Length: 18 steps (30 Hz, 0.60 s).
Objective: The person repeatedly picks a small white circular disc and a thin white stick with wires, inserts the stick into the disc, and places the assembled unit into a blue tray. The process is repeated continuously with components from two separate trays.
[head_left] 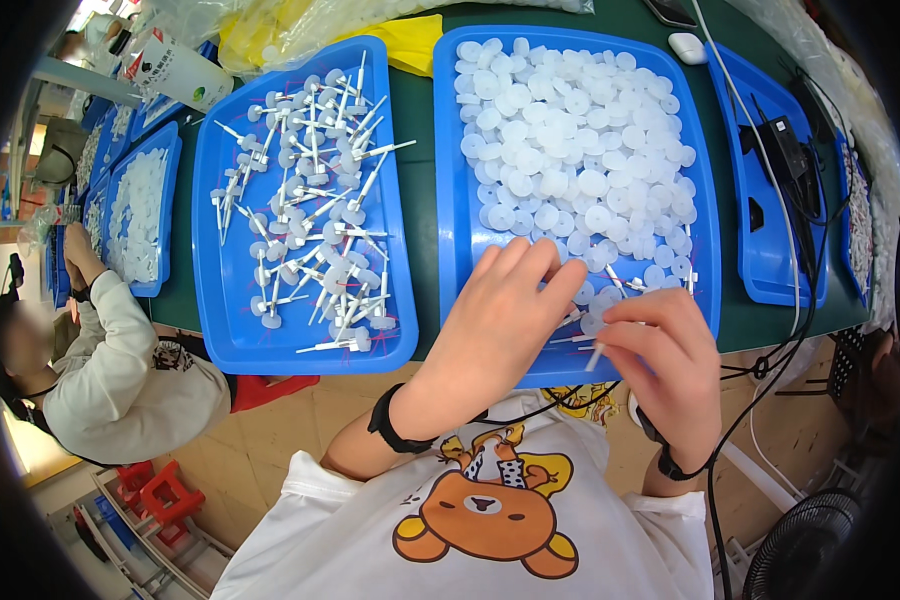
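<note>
My right hand is closed in a pinch on a thin white plastic stem above the near right corner of a blue tray. My left hand is curled over the same tray's near left part, its fingers bent downward; the fingertips are hidden, so what they hold cannot be made out. Translucent white discs are heaped in this tray. Close to my hands lie a few white stems with thin red wires, partly covered by my fingers.
Left of it, another blue tray holds many disc-and-stem pieces. A blue tray with a black adapter and cables lies right. A white earphone case sits behind. A person works at far left; a black fan stands lower right.
</note>
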Motion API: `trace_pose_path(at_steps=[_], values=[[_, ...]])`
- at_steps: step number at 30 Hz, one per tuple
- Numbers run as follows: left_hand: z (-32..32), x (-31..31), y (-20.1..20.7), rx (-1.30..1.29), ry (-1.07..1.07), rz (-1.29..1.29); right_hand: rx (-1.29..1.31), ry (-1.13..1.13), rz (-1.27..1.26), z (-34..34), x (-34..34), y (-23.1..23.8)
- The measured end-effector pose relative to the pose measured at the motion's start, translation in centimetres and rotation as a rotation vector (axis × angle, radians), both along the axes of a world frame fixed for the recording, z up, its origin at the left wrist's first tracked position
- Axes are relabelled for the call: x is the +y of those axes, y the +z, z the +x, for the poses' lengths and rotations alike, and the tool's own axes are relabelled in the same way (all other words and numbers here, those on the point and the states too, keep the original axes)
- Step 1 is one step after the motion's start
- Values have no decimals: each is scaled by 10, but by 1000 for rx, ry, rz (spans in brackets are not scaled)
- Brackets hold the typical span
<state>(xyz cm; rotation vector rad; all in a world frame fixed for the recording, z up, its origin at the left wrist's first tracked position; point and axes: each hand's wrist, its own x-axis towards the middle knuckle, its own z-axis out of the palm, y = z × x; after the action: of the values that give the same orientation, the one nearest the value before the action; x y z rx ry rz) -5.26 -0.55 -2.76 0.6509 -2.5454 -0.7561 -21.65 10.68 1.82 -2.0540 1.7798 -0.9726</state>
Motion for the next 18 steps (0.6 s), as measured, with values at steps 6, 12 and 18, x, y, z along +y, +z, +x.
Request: trace_pose_path(at_steps=[6,12,18], values=[[-4,-1,3,21,-52,19,-446,-309,-131,7,24,-16],[-6,0,2,26,-73,23,-732,-333,-140,12,30,-27],[10,5,11,145,-18,395,-848,-316,-192,18,28,-27]])
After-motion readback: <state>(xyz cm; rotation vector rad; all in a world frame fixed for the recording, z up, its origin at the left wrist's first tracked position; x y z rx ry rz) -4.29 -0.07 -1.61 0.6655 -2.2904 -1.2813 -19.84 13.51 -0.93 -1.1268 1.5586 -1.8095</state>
